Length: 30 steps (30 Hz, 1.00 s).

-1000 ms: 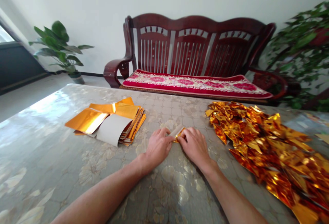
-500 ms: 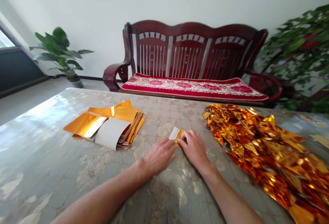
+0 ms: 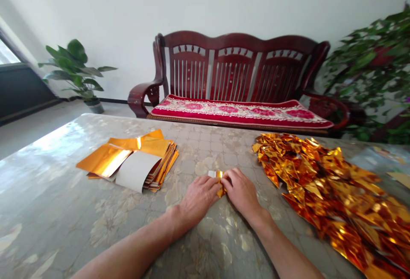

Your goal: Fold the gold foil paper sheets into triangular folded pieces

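Observation:
Between my two hands, flat on the table (image 3: 205, 245), is a small piece of gold foil paper (image 3: 219, 175) with a pale back side showing at its far left corner. My left hand (image 3: 199, 194) presses its fingers together on the paper's left part. From the right, my right hand (image 3: 242, 191) grips the other side with bent fingers and thumb. Most of the paper is hidden under the fingers. To the left lies a stack of flat gold paper sheets (image 3: 102, 158), one showing its whitish back. On the right spreads a heap of folded gold foil pieces (image 3: 320, 185).
A clear plastic bag (image 3: 381, 158) lies at the table's right end, past the heap. Behind the table stands a dark wooden bench (image 3: 235, 68) with a red patterned cover (image 3: 243, 111). Potted plants (image 3: 78, 68) flank it.
The gold foil paper has turned a little and sits nearer to me, with more gold showing between my fingers. Both hands stay on it. The camera view has tilted slightly up.

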Each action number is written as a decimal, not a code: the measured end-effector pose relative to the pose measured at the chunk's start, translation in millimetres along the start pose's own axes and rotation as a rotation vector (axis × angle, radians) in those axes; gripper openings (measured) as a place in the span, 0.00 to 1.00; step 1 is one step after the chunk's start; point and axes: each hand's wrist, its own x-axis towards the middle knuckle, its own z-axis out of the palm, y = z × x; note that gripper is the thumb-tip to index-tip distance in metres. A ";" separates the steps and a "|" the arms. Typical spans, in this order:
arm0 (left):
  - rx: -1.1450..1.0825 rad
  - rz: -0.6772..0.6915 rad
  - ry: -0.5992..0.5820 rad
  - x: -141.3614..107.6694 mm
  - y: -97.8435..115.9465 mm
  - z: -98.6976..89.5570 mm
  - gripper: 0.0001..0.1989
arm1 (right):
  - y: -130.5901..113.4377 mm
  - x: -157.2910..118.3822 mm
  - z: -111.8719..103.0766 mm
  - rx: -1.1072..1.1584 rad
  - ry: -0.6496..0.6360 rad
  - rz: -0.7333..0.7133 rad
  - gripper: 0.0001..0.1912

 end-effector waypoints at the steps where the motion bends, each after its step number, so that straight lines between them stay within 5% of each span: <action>1: 0.007 -0.006 -0.002 -0.2 0.4 0.8 0.10 | 0.9 0.9 0.9 0.000 0.017 0.000 0.05; 12: 0.005 0.039 -0.059 -8.4 13.1 2.1 0.11 | 0.6 5.4 -6.5 -0.118 0.012 0.030 0.05; 19: 0.014 0.062 -0.096 -11.3 16.1 -1.9 0.11 | -0.8 7.9 -11.3 0.008 -0.078 0.143 0.04; 30: 0.036 -0.017 -0.123 -9.5 14.8 -4.9 0.15 | -4.2 5.6 -14.0 -0.002 -0.109 0.198 0.03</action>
